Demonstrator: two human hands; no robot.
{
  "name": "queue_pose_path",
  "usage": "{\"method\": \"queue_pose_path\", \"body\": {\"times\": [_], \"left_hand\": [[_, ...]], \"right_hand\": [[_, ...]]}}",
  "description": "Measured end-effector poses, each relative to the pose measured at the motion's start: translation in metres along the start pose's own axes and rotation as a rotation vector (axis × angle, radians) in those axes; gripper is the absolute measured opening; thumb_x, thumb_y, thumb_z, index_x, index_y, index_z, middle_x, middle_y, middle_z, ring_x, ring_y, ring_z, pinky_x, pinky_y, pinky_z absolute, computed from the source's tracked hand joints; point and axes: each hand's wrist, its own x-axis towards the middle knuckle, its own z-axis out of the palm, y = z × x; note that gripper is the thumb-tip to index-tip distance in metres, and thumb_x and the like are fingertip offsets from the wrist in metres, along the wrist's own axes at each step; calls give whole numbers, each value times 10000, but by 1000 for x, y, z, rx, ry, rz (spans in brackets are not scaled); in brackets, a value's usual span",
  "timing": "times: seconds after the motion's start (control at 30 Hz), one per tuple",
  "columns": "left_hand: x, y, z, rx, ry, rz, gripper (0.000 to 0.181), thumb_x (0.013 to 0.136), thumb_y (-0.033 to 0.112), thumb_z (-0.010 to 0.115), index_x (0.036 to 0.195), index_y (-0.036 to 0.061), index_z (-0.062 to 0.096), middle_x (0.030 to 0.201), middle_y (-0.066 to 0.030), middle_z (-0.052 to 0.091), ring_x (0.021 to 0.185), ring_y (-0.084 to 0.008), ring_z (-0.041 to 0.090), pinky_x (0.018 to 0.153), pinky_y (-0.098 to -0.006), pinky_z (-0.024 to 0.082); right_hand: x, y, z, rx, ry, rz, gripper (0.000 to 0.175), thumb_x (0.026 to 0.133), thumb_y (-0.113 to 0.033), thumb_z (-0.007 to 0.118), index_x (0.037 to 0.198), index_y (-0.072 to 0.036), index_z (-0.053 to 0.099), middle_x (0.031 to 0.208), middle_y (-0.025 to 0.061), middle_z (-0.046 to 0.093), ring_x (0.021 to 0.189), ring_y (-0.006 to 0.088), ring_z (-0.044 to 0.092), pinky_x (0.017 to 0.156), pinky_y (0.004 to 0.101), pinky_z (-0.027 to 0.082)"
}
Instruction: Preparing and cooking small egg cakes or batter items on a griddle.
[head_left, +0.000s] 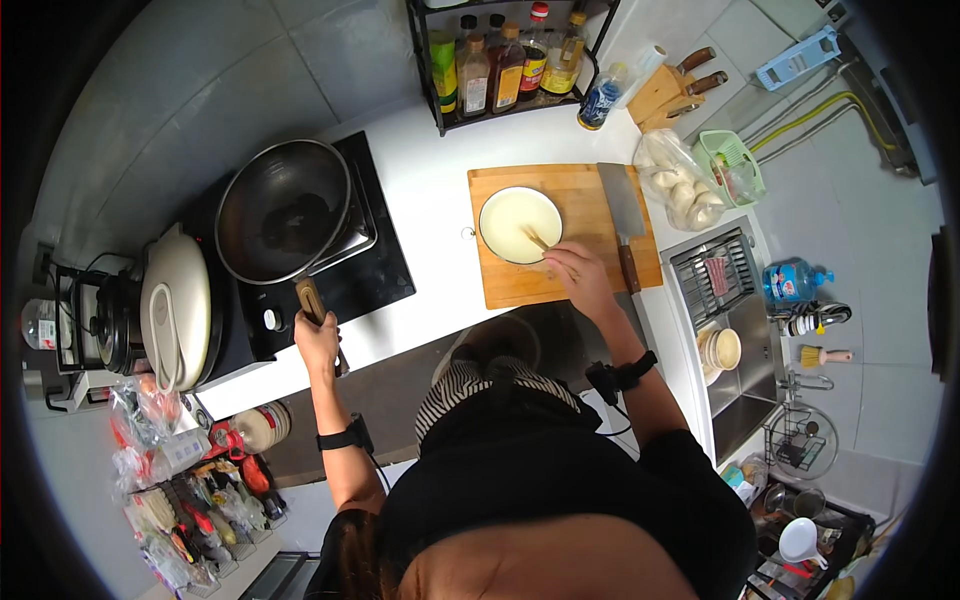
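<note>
My left hand is closed around the brown handle of a dark frying pan, which is tilted over the cooktop. A little dark wet-looking sheen shows in the pan. With my right hand I hold wooden chopsticks, their tips in a pale, creamy liquid. That liquid fills a white bowl with a dark rim, standing on a wooden cutting board. Right of the bowl, a cleaver lies on the board with its brown handle towards me.
A bottle rack stands at the back, near a knife block. Beyond the board are a bag of pale round items and a green basket. The sink holds stacked bowls. A closed cream-coloured electric appliance stands left.
</note>
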Motion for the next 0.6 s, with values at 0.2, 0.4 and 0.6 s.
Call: {"method": "queue_pose_path", "body": {"times": [0.2,0.4,0.6], "left_hand": [[20,8,9,-46,-3,-22,208,789,80,609,891,-62,498,601,-86,565,465,-131,543,448,-263,442],[18,6,21,-31,24,-15,295,791,85,612,993,-78,471,626,-96,575,488,-140,560,467,-274,455],[21,5,22,26,-17,-8,341,794,80,605,1042,-85,439,648,-107,583,513,-153,579,485,-283,468]], "right_hand": [[3,4,2,-5,-19,3,130,811,-88,604,924,-33,640,926,106,612,848,285,587,733,332,474],[-2,-9,-5,-57,-104,21,126,803,-99,613,908,-54,664,936,87,632,837,255,594,732,331,483],[9,-1,9,-18,-100,-7,141,799,-105,616,918,-52,669,913,83,642,840,244,602,733,337,490]]}}
